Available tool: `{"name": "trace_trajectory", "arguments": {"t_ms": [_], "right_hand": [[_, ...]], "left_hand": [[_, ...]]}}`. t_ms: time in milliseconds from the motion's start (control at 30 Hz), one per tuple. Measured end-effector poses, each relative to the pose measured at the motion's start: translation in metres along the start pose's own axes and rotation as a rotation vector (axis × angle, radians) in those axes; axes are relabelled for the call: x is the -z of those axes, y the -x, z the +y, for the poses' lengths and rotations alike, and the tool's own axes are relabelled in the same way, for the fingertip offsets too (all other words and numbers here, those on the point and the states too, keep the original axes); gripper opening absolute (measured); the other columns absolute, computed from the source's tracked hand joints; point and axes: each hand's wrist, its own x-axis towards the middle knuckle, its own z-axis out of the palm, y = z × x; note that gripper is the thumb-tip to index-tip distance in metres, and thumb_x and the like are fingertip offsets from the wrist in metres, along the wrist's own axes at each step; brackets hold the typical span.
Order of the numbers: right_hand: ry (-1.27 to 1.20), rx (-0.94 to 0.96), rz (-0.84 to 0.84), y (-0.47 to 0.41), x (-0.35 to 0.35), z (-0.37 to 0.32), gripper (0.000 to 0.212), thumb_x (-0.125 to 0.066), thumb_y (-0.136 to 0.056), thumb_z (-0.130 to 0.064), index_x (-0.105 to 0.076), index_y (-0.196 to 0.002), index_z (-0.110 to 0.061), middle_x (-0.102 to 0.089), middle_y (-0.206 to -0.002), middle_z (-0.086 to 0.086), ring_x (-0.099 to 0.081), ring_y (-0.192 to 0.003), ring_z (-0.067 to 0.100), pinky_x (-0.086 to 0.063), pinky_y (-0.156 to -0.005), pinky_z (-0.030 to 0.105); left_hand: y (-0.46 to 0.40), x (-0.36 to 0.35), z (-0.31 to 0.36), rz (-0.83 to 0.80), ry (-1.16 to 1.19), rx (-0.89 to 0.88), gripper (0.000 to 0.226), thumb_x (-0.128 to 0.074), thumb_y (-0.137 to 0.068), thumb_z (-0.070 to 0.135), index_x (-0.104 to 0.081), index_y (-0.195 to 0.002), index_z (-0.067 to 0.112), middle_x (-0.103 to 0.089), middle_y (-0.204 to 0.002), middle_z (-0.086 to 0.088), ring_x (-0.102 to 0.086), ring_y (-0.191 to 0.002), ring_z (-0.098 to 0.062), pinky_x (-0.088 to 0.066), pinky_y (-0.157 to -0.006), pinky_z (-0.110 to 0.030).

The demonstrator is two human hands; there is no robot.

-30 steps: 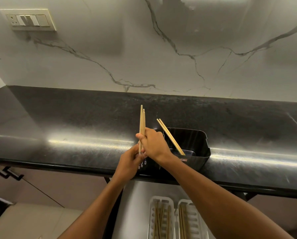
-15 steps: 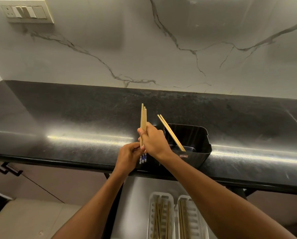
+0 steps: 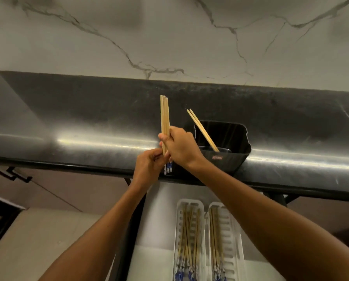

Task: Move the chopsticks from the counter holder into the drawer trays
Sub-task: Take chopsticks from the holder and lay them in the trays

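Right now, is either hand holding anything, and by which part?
Both grip one bundle of chopsticks: the right hand around its middle, the left hand just below, near the blue-patterned ends. The plain tips point upward.

Both forearms reaching up from 6 o'clock, converging near centre. Right hand (image 3: 179, 146) uppermost, fingers curled in a grip round a held bundle, knuckles toward 10 o'clock. Left hand (image 3: 148, 166) just below at 7 o'clock, fingertips pinching the bundle's lower part.
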Motion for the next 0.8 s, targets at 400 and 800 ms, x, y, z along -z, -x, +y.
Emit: {"name": "trace_trajectory", "arguments": {"t_ms": [400, 800], "right_hand": [[0.14, -0.205, -0.092, 0.11, -0.019, 0.064, 0.017, -0.051, -0.096, -0.027, -0.05, -0.079, -0.026, -0.055, -0.073, -0.007, -0.058, -0.066, 0.007, -0.047, -0.06, 0.018], [0.152, -0.875, -0.317, 0.118, -0.053, 0.178, 0.02, -0.051, -0.095, -0.007, -0.056, -0.077, 0.0, -0.06, -0.059, 0.012, -0.057, -0.04, 0.016, -0.056, -0.048, 0.028]], "left_hand": [[0.135, -0.046, -0.031, -0.263, 0.062, 0.316, 0.015, -0.065, -0.086, 0.013, -0.068, -0.081, 0.027, -0.073, -0.077, 0.009, -0.071, -0.07, -0.01, -0.057, -0.064, -0.019], [0.18, -0.112, -0.069, -0.368, -0.209, 0.807, 0.022, -0.06, -0.084, 0.011, -0.065, -0.103, 0.02, -0.07, -0.095, -0.005, -0.064, -0.079, -0.021, -0.052, -0.071, -0.032]]}}
